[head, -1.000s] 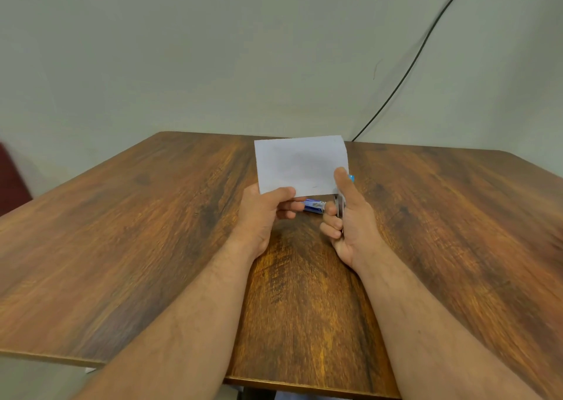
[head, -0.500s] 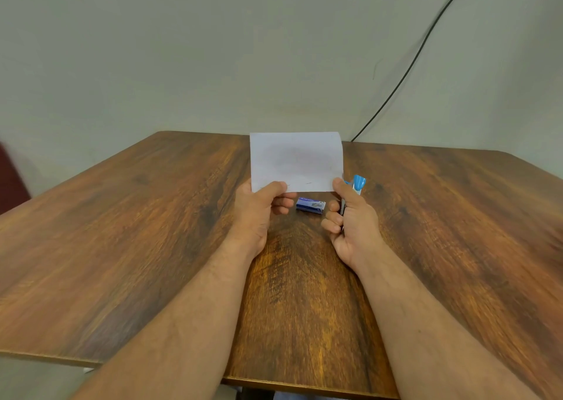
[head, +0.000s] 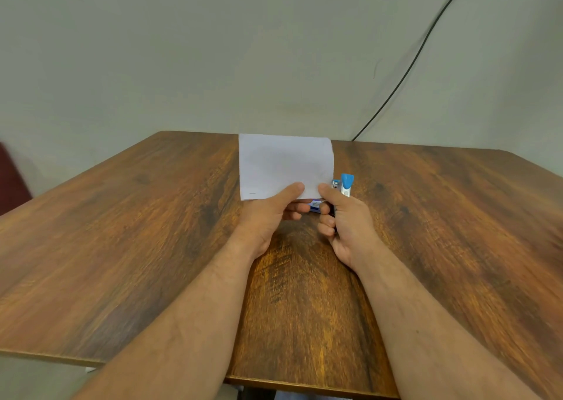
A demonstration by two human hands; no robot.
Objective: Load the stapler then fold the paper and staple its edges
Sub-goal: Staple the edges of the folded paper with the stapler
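above the middle of the table (head: pixel 128 247), the left hand (head: pixel 268 213) pinches the folded paper (head: pixel 285 166) upright, while the right hand (head: pixel 344 216), curled round the blue stapler (head: pixel 346 184), has closed in, its thumb now on the paper's near right corner, so stapling looks imminent

One folded sheet of paper (head: pixel 285 165) is seen, held upright toward the far edge of the table (head: pixel 122 232). One stapler (head: pixel 345 184), blue-tipped, is counted just beside the paper's right edge. One small blue box (head: pixel 315 206) is partly seen below the paper. Two hands are counted: one left hand (head: pixel 268 216) and one right hand (head: pixel 347 220). One table is seen, and one black cable (head: pixel 411 67) on the wall.
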